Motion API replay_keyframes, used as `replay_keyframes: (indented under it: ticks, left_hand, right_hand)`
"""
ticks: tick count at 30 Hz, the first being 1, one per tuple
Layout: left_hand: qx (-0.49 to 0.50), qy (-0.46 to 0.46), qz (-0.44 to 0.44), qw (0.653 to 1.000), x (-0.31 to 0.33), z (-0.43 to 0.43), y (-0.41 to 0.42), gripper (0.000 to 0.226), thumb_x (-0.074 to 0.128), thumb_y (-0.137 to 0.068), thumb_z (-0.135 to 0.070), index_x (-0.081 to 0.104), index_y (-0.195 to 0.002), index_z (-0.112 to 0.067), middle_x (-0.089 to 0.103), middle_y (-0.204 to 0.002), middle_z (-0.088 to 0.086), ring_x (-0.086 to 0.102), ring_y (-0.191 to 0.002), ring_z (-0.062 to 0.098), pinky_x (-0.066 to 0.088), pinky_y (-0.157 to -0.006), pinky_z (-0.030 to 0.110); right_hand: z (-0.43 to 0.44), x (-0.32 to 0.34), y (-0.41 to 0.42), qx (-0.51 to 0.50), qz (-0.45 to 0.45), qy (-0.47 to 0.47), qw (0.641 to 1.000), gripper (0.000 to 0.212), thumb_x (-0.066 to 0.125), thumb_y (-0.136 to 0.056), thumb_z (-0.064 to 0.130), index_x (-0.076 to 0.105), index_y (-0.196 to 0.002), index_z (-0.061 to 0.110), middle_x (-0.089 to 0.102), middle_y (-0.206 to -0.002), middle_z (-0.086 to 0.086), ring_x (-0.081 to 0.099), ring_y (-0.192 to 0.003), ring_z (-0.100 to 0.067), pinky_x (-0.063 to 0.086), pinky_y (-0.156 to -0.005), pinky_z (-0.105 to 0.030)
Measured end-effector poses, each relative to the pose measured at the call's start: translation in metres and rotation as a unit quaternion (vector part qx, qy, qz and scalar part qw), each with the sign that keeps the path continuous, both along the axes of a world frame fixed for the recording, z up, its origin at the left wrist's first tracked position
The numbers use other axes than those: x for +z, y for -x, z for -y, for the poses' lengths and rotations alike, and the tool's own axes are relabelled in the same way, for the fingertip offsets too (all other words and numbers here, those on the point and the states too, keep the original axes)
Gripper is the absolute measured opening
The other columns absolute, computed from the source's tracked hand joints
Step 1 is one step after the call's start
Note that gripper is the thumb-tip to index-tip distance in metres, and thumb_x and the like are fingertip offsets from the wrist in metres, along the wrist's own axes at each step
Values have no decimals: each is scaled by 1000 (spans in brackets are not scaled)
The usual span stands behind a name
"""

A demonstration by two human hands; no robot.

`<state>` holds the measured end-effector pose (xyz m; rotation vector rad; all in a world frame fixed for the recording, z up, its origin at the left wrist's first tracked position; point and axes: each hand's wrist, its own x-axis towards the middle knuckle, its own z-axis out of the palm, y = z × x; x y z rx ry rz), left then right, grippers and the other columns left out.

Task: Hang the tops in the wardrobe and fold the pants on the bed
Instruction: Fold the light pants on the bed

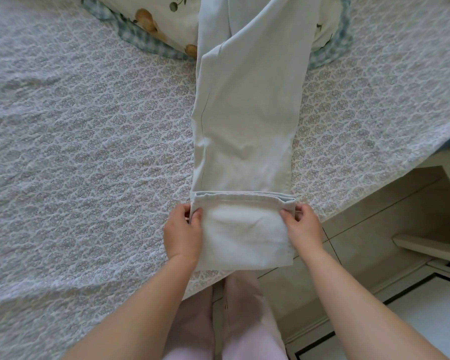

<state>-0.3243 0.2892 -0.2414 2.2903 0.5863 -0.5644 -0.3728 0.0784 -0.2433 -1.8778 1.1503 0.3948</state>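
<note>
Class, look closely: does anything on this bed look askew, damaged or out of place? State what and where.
Nothing damaged or spilled. The pale pants lie straight on the bed, but their far end lies up over the pillow. The left hand and right hand pinch the folded hem.

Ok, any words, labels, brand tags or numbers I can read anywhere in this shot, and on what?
None can be read.
The pale pants show no tag or label on the side that faces up.
The pillow bears only printed pictures, no letters.
The bedspread has only a repeated woven motif.
</note>
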Motion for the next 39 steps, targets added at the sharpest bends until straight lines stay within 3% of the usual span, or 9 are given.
replay_keyframes:
  ticks: [5,9,13,17,21,24,31,34,39]
  left_hand:
    - [-241,-82,169,952,-2,-10,-4,49,62,-85,-17,39,-129,-16,36,-131,8,41,-114,22,39,-93,33]
    - [-564,-182,127,795,-13,-38,-2,65,30,-88,-48,39,-144,-15,23,-156,6,11,-143,21,11,-114,47]
    - [-628,-218,-6,747,-11,-49,-16,76,-7,-82,-66,-24,-144,-26,-44,-145,-1,-39,-134,16,-20,-113,43]
    - [-649,-174,-25,741,-4,-55,-27,74,-12,-78,-61,-27,-142,-27,-45,-144,-3,-40,-133,13,-13,-117,43]
    - [-700,-140,-44,699,3,-69,-45,72,26,-90,-38,-25,-142,-30,-49,-138,-8,-44,-129,8,-12,-118,37]
    - [-725,-155,-38,671,3,-68,-58,95,53,-88,-39,-23,-144,-31,-48,-140,-9,-37,-132,8,-8,-117,33]
    - [-511,-83,13,855,13,-36,-59,55,52,-90,-49,42,-141,-28,38,-148,-8,28,-138,12,22,-113,31]
    - [-299,26,-6,954,20,-11,-71,35,51,-95,-38,62,-123,-21,58,-127,-1,49,-118,20,40,-97,38]
    - [-209,43,-40,976,22,6,-99,32,44,-98,-41,62,-113,-19,65,-84,6,56,-69,24,50,-66,39]
  right_hand:
    - [-6,3,6,308,163,357,867,57,76,-62,12,51,-113,15,51,-116,-10,46,-104,-28,41,-86,-40]
    - [-12,-6,30,570,158,297,750,81,77,-53,53,48,-122,21,48,-136,-10,35,-128,-27,26,-103,-44]
    - [-6,-12,38,668,-5,257,698,128,78,-37,62,32,-144,11,17,-154,-19,16,-141,-34,11,-110,-53]
    - [-13,-9,37,639,46,290,711,106,83,-37,12,46,-135,1,35,-145,-26,35,-133,-43,24,-108,-59]
    - [2,-8,32,649,108,220,720,82,75,-48,29,58,-122,-1,51,-134,-24,49,-123,-41,41,-94,-61]
    - [14,10,14,531,93,67,839,61,47,-71,32,59,-126,9,50,-138,-8,42,-132,-22,36,-109,-40]
    - [35,58,-65,313,-26,-191,930,21,53,-87,31,60,-74,16,60,-74,2,54,-65,-13,40,-54,-18]
    - [49,54,-82,177,-9,-261,949,35,40,-95,42,61,-90,15,62,-85,-2,57,-75,-16,44,-68,-23]
    - [65,43,-80,115,78,-403,905,88,49,-69,78,40,-138,24,53,-136,3,49,-126,-12,41,-103,-28]
